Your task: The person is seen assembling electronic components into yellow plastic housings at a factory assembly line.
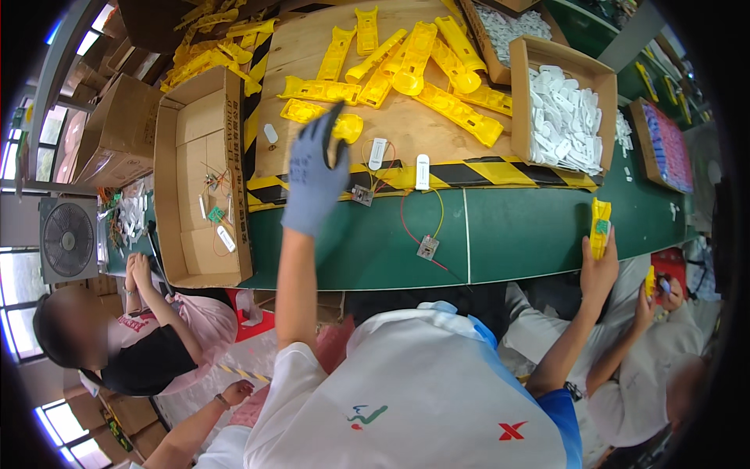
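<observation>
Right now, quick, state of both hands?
Left hand: open over a long yellow plastic shell; contact unclear.
Right hand: holding narrow yellow plastic casing with green circuit board.

Green workbench (516,234), bright windows (16,277)

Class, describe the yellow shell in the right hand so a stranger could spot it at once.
Find the green tabletop, then follow its near edge toward the right. There, the person's bare right hand holds the yellow shell. A small green circuit board shows in it, unlike the loose shells on the wooden board.
</observation>
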`<state>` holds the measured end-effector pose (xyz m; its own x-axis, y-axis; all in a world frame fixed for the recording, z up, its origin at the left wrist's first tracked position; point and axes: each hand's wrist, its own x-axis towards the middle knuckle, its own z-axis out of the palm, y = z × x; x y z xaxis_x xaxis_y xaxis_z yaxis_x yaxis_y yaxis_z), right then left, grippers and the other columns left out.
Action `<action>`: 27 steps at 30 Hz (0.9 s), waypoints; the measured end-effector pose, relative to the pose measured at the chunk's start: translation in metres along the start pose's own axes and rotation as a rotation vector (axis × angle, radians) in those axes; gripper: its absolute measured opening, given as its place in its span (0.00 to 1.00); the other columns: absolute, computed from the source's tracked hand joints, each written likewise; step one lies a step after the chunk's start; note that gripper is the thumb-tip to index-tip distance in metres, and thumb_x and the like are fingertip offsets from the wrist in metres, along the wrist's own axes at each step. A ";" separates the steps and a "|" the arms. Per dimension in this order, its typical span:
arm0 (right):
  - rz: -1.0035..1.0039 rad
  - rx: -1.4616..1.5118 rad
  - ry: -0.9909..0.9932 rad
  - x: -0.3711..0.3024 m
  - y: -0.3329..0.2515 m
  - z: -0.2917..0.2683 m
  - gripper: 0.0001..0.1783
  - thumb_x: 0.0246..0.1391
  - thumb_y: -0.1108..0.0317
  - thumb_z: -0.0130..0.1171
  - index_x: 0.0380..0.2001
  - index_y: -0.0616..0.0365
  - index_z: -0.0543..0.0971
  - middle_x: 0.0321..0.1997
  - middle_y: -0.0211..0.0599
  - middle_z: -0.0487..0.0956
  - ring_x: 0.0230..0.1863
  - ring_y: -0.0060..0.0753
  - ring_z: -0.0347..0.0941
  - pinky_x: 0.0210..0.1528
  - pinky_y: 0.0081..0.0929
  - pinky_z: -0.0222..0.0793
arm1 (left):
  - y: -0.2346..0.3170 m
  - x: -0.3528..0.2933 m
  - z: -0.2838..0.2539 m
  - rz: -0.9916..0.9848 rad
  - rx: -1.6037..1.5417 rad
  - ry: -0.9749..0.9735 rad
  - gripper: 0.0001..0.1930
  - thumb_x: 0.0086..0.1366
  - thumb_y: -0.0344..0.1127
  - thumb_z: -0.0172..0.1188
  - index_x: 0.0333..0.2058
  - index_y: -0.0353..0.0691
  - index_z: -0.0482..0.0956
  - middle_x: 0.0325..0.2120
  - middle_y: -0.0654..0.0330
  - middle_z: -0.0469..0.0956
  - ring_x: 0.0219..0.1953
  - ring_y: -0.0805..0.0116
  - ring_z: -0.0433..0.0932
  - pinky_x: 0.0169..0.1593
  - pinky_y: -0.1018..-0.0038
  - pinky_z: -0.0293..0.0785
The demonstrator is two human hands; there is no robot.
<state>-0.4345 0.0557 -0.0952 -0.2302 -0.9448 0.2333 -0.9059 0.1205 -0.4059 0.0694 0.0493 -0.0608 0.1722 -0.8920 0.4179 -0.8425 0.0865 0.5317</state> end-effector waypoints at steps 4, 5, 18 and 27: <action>-0.069 -0.177 0.028 0.021 0.013 0.018 0.36 0.54 0.57 0.64 0.62 0.60 0.67 0.55 0.52 0.73 0.54 0.52 0.70 0.58 0.40 0.64 | -0.057 0.020 -0.001 0.115 0.478 -0.179 0.36 0.53 0.27 0.57 0.63 0.51 0.63 0.55 0.55 0.70 0.60 0.49 0.64 0.68 0.51 0.49; -0.074 -0.181 0.029 0.024 0.010 0.019 0.36 0.54 0.57 0.64 0.62 0.60 0.67 0.55 0.52 0.73 0.54 0.52 0.70 0.58 0.40 0.64 | -0.059 0.022 0.001 0.110 0.474 -0.177 0.36 0.53 0.27 0.57 0.63 0.51 0.63 0.55 0.55 0.70 0.60 0.49 0.64 0.68 0.51 0.49; -1.251 0.318 -0.411 -0.044 -0.199 0.063 0.19 0.45 0.69 0.66 0.43 0.50 0.80 0.41 0.32 0.78 0.47 0.35 0.74 0.50 0.32 0.71 | -0.016 -0.008 -0.020 -0.140 -0.199 0.218 0.24 0.49 0.33 0.73 0.43 0.36 0.72 0.36 0.58 0.75 0.41 0.63 0.74 0.47 0.68 0.71; -1.101 0.595 -0.704 -0.029 -0.208 0.065 0.12 0.48 0.68 0.66 0.38 0.56 0.80 0.42 0.31 0.78 0.44 0.36 0.75 0.45 0.32 0.72 | 0.050 -0.079 -0.017 -0.632 -0.845 0.161 0.24 0.60 0.28 0.63 0.54 0.30 0.67 0.45 0.53 0.76 0.48 0.72 0.73 0.53 0.75 0.69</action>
<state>-0.2163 0.0377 -0.0749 0.8573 -0.4447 0.2593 -0.1836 -0.7348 -0.6530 0.0226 0.1312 -0.0550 0.5718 -0.8187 -0.0527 0.0397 -0.0366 0.9985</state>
